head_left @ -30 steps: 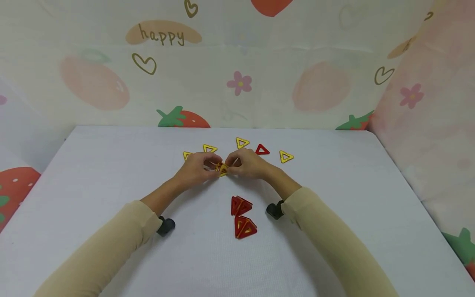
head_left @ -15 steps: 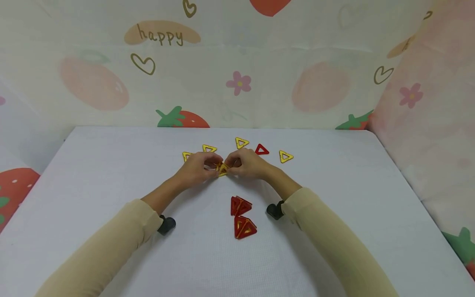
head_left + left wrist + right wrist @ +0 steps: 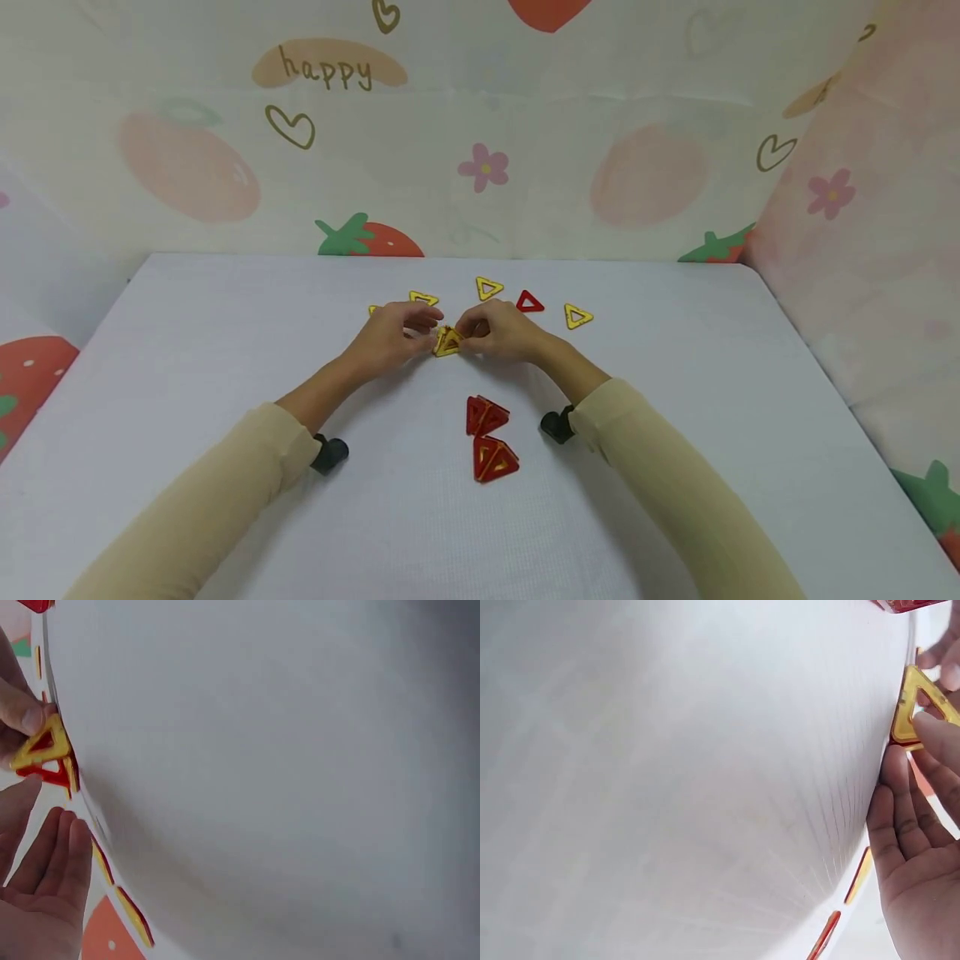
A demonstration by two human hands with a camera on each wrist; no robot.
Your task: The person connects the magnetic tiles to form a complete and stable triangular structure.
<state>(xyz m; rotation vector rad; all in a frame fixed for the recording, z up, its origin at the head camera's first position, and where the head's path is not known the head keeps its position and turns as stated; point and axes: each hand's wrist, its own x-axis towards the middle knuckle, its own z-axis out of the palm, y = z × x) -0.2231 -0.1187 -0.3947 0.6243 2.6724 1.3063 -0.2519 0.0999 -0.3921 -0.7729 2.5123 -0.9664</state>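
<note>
In the head view, a small pyramid of yellow triangular tiles (image 3: 442, 346) stands on the white table between the two hands. My right hand (image 3: 504, 330) pinches its right side between thumb and fingers. The left hand (image 3: 390, 340) is just left of the pyramid, its fingers loosely extended and holding nothing. From the left wrist, the left hand's fingers (image 3: 56, 859) look straight, and a red tile (image 3: 56, 777) shows beneath the yellow one. The right wrist view has the right thumb on a yellow tile face (image 3: 904, 724).
Two red tile clusters (image 3: 484, 416) (image 3: 495, 459) stand nearer the front. Loose yellow tiles (image 3: 480, 288) (image 3: 570, 317) and a red tile (image 3: 529, 309) lie behind the hands. Another yellow tile (image 3: 423, 294) is behind the left hand, which partly covers one more.
The left hand has let go of the yellow tile pyramid and drawn slightly left, showing more of it. My right hand stays in place on the pyramid.
</note>
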